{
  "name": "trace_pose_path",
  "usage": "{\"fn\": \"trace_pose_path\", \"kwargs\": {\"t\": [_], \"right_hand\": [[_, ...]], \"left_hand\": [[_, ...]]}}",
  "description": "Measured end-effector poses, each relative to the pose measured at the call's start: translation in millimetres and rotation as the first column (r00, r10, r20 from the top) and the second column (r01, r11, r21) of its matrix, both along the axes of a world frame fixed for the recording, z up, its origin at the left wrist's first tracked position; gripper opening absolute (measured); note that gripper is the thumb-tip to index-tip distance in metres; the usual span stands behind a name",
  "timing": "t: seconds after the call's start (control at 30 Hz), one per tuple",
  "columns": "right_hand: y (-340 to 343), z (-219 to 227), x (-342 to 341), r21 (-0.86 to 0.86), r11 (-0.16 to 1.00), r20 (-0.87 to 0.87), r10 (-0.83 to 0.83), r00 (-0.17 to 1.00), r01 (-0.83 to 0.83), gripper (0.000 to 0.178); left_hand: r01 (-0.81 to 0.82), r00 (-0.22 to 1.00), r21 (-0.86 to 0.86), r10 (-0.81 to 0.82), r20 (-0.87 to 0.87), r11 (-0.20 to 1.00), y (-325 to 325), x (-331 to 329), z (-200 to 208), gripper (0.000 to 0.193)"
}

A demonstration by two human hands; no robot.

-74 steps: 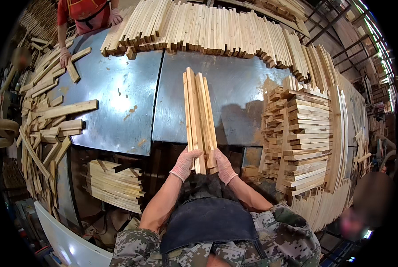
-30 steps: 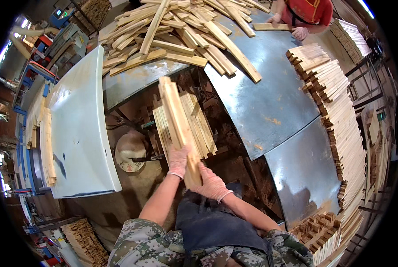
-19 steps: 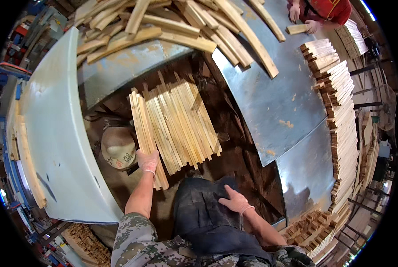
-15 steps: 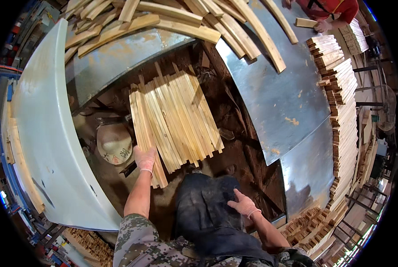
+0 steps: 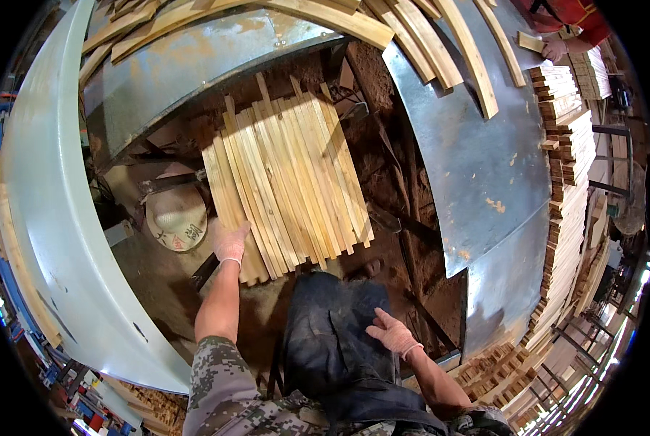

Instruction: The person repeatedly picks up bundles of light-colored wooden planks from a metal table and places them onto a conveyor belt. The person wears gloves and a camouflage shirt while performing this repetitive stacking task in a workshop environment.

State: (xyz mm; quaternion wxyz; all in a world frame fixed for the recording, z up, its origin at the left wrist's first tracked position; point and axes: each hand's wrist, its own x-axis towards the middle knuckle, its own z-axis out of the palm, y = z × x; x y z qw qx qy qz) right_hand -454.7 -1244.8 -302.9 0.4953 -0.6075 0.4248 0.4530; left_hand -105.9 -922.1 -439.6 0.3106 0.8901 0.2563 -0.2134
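My left hand (image 5: 229,242), in a thin pale glove, is closed on the near end of a light wooden strip (image 5: 227,190) at the left edge of a row of strips. Its fingertips are partly hidden. The strips of the row (image 5: 296,178) lie side by side, pointing away from me, with uneven ends. Over the dark apron (image 5: 332,330) on my lap, my right hand (image 5: 392,333) is gloved too, its fingers stretched out and holding nothing.
A straw hat (image 5: 176,219) lies left of the row. Curved wooden pieces (image 5: 459,58) rest on the metal tabletop (image 5: 485,167); stacked wood (image 5: 565,203) lines its right side. A pale curved panel (image 5: 45,196) stands left. At far right, another person's hand (image 5: 555,49) touches a wooden piece.
My left hand and the leftmost strip have moved forward, so its near end sticks out less past the row. The view has shifted somewhat. My right hand stays over the apron.
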Motion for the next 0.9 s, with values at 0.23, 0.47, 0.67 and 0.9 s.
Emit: {"fn": "trace_pose_path", "kwargs": {"t": [0.23, 0.47, 0.67, 0.9], "right_hand": [[5, 3, 16, 0.0, 0.999, -0.045, 0.045, 0.998, -0.045, 0.087], [-8, 18, 7, -0.081, 0.997, 0.1, -0.008, 0.995, 0.016, 0.083], [-38, 51, -46, -0.155, 0.95, 0.204, -0.237, 0.95, 0.271, 0.081], [-116, 36, -129, -0.228, 0.673, 0.499, -0.539, 0.678, 0.703, 0.079]], "left_hand": [[-0.206, 0.978, -0.413, 0.199, -0.06, 0.887, 23, -7, -80, 0.057], [-0.293, 0.956, -0.583, 0.241, -0.166, 0.758, 14, -16, -65, 0.058], [-0.004, 0.998, -0.459, 0.033, 0.055, 0.888, -42, -59, 24, 0.053], [0.37, 0.91, -0.742, -0.381, 0.166, 0.56, -228, -126, 124, 0.04]]}}
